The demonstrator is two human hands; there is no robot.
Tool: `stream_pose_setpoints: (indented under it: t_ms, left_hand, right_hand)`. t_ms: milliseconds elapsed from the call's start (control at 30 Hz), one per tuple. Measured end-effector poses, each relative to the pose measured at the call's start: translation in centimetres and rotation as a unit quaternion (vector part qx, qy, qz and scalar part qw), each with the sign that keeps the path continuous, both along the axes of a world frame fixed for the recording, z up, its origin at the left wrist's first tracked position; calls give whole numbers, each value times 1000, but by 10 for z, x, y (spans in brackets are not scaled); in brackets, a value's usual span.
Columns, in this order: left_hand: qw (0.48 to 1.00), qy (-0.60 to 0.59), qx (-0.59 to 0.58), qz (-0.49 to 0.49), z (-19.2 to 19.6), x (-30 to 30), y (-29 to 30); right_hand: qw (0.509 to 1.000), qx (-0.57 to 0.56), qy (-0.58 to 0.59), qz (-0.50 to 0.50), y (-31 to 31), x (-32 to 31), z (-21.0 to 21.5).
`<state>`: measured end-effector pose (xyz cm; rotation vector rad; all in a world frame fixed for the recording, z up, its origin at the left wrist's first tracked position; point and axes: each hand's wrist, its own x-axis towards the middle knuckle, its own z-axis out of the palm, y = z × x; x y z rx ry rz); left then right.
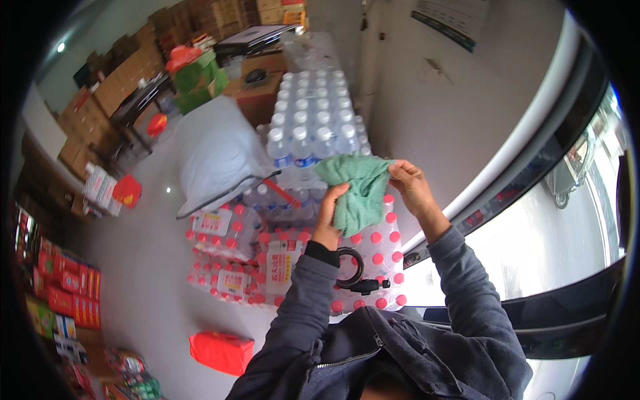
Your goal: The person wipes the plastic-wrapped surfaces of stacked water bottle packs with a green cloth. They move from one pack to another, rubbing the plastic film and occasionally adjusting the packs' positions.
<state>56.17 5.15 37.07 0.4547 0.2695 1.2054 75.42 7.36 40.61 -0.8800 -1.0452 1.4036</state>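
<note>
A crumpled green cloth (359, 193) hangs between my two hands, above shrink-wrapped packs of bottles. My left hand (329, 215) grips its lower left side, thumb on top. With finger and thumb, my right hand (409, 185) pinches the upper right corner. Below the cloth lie red-capped bottle packs (377, 259) in clear film with white labels. On them rests a coiled black cable lock (360, 270), close to my left forearm. Just beyond the cloth stand tall packs of white-capped water bottles (313, 110).
Left of the bottles sits a bulging pale sack (217, 150), with a thin black rod (230, 192) across its front. A red bag (222, 352) lies on the floor. Stacked cartons (127, 73) line the far left wall. At right are a white wall (460, 100) and a glass door (513, 247).
</note>
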Motion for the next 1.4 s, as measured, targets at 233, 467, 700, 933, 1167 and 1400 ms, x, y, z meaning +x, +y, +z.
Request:
stream_pose_setpoints:
  t_ms: [233,467,700,933,1167,1400]
  left_hand:
    - [1000,-22,3,-16,12,5,2]
    - [998,38,-2,-43,18,31,11]
    - [997,45,13,-53,18,56,36]
    - [992,60,24,-109,20,73,56]
    - [986,120,-40,-109,37,97,66]
    - [978,130,162,26,65,123,143]
  right_hand:
    - [999,14,-32,-39,3,6,3]
    - [990,129,-48,-30,6,13,8]
    - [957,122,-219,-148,13,29,17]
    - [972,121,-152,-134,33,45,19]
    - [951,134,-161,-227,62,59,20]
    - [885,241,-202,-344,66,67,19]
